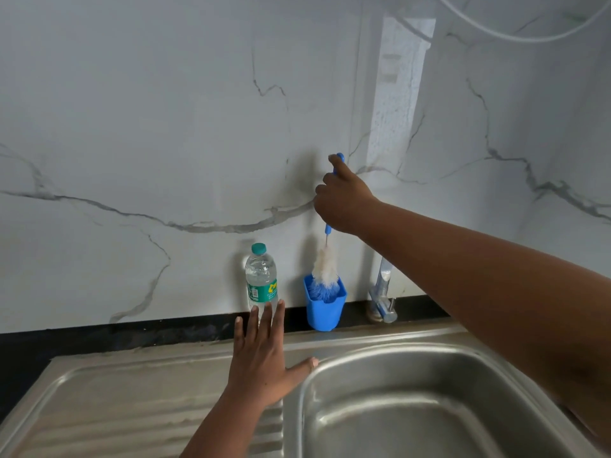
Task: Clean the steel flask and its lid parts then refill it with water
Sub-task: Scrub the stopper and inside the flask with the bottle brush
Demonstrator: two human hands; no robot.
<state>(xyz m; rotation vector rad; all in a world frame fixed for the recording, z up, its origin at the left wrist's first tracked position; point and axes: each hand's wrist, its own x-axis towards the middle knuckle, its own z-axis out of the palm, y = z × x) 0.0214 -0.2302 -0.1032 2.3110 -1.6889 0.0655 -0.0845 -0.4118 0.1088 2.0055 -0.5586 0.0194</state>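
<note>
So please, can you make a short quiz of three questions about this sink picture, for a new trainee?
1. True or false: the right hand grips the bottle brush.
2. The brush's bristles sit in: A) blue cup B) sink basin C) water bottle
3. What does the left hand rest on?

Key: 1 true; 2 A; 3 the steel draining board, fingers flat.

A long blue-handled bottle brush with white and blue bristles (325,269) hangs nearly upright, bristle end dipping into a blue plastic holder cup (324,309) against the marble wall beside a clear plastic water bottle with a teal cap (261,276).
</note>
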